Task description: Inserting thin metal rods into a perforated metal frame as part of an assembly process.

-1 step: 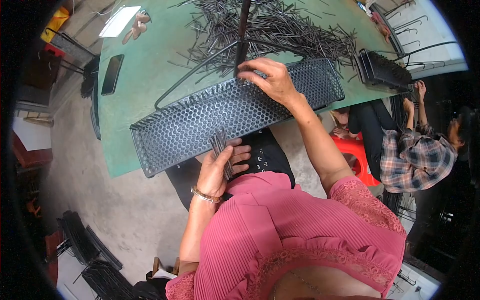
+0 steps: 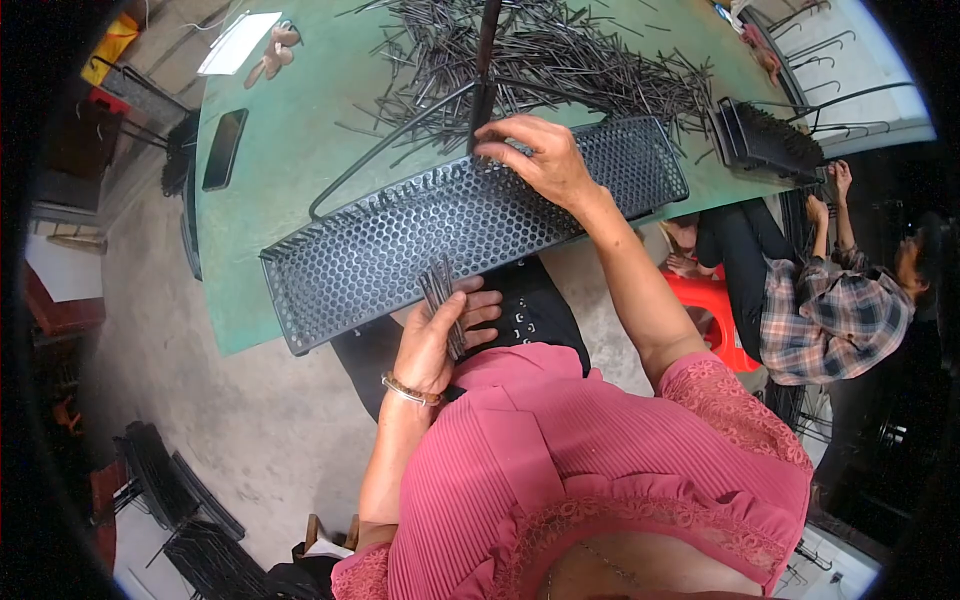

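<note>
A long black perforated metal basket (image 2: pixel 400 235) lies slantwise at the green table's near edge, its front rim above my lap. Short dark pieces stand in a row along the left part of its far rim. At that rim, beside a dark upright post (image 2: pixel 484 90), my right hand (image 2: pixel 540 160) pinches with thumb and forefinger; whatever is between the fingertips is too hidden to name. Below the front rim, my left hand (image 2: pixel 440 335) holds a bundle of thin dark strips (image 2: pixel 438 295) under its thumb, the other fingers stretched behind them.
Loose dark strips (image 2: pixel 560 60) are heaped on the green table (image 2: pixel 290 140) beyond the basket. A phone (image 2: pixel 225 150) and white paper (image 2: pixel 240 42) lie left. At right stands another black basket (image 2: pixel 765 145), near a seated person in a plaid shirt (image 2: pixel 830 310) on a red stool (image 2: pixel 715 315).
</note>
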`<state>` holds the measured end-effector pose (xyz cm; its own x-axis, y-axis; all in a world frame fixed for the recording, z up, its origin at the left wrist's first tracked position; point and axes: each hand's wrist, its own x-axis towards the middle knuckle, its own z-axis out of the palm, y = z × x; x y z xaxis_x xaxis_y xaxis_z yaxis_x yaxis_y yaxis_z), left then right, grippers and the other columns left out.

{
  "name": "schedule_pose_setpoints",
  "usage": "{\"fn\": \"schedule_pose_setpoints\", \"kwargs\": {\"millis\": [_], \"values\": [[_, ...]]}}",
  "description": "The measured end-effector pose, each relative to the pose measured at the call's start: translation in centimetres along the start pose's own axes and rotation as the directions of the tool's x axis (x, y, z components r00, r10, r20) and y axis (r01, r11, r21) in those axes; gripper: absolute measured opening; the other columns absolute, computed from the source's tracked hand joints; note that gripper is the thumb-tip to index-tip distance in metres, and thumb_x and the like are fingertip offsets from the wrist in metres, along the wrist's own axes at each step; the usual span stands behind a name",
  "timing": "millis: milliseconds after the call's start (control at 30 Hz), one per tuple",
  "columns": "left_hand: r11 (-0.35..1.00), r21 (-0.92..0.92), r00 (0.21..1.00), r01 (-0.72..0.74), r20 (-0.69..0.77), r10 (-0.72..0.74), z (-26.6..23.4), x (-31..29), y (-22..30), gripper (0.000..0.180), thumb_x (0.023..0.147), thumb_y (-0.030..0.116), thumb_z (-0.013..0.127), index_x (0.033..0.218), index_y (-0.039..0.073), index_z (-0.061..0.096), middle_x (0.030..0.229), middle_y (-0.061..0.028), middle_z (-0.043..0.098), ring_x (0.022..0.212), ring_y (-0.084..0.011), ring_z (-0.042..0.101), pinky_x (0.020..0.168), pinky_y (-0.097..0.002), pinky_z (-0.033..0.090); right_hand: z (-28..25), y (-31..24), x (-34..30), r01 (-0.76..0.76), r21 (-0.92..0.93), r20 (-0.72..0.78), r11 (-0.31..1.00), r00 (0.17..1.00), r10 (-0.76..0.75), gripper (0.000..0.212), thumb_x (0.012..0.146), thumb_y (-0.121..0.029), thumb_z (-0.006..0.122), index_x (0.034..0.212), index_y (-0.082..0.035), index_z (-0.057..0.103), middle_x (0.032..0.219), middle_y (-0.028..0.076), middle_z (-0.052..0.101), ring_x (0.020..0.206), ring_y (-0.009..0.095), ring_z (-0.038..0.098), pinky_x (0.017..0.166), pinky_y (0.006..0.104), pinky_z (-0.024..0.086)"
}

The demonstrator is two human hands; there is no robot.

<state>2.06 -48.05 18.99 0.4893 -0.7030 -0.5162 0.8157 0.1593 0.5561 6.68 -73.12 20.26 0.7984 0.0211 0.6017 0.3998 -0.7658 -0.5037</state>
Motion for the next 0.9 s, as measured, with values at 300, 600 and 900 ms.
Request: {"fn": "schedule_pose_setpoints", "kwargs": {"millis": [300, 600, 900], "values": [[1.000, 0.003, 1.000, -0.002, 0.004, 0.002, -0.2, -0.1, -0.1, 0.033, 0.092, 0.017, 0.047, 0.116, -0.005, 0.046, 0.105, -0.0185, 0.059, 0.089, -0.0214, 0.061, 0.072, -0.0330, 0.055, 0.0, 0.6, 0.1, -0.043, 0.087, 0.038, 0.995, 0.998, 0.039, 0.017, 0.073, -0.009, 0.068, 0.089, -0.002, 0.065, 0.088, 0.009, 0.066, 0.081, 0.023, 0.063, 0.071, 0.0312, 0.049], [1.000, 0.007, 1.000, 0.002, 0.008, -0.003, -0.1, 0.0, 0.0, 0.032, 0.092, 0.017, 0.046, 0.116, -0.005, 0.047, 0.104, -0.0183, 0.059, 0.088, -0.0212, 0.061, 0.071, -0.0328, 0.055, 0.7, 0.8, -0.8, -0.022, 0.012, 0.033, 1.000, 0.999, 0.022, 0.022, 0.072, -0.010, 0.069, 0.094, -0.003, 0.065, 0.090, 0.009, 0.066, 0.081, 0.023, 0.062, 0.072, 0.0311, 0.048], [1.000, 0.008, 1.000, 0.014, -0.002, -0.014, 0.1, 0.1, -0.1, 0.032, 0.092, 0.016, 0.045, 0.116, -0.006, 0.046, 0.102, -0.0185, 0.059, 0.087, -0.0212, 0.061, 0.071, -0.0323, 0.055, 2.0, 0.5, -1.4, -0.111, 0.059, -0.025, 0.992, 0.993, 0.113, 0.020, 0.075, -0.010, 0.067, 0.093, -0.002, 0.065, 0.090, 0.010, 0.066, 0.082, 0.023, 0.063, 0.072, 0.0305, 0.049]]}}
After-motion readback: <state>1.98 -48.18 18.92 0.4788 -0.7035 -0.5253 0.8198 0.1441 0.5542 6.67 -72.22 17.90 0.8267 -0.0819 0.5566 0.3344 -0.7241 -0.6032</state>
